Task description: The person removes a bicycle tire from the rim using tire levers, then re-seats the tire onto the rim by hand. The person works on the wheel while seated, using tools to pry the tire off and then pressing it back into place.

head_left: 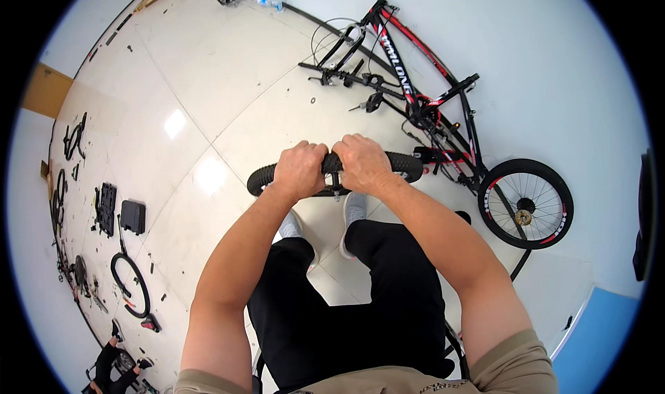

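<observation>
A bicycle wheel with a knobby black tire (403,164) stands upright in front of my shins, seen from above at the centre. My left hand (299,171) is closed over the top of the tire left of the middle. Just beside it, my right hand (357,162) grips the tire too, knuckles up. Both arms reach straight down to it. The hub's axle end (337,193) shows below the tire between my hands; the rest of the wheel is mostly hidden beneath. My feet in grey shoes (355,210) are either side of it.
A black-and-red bicycle frame (415,55) leans by the right wall, with a loose wheel (525,203) near it. A tool case (106,208), grey box (133,216), tire (142,290) and several parts lie at the left. Another person's legs (107,363) show at lower left.
</observation>
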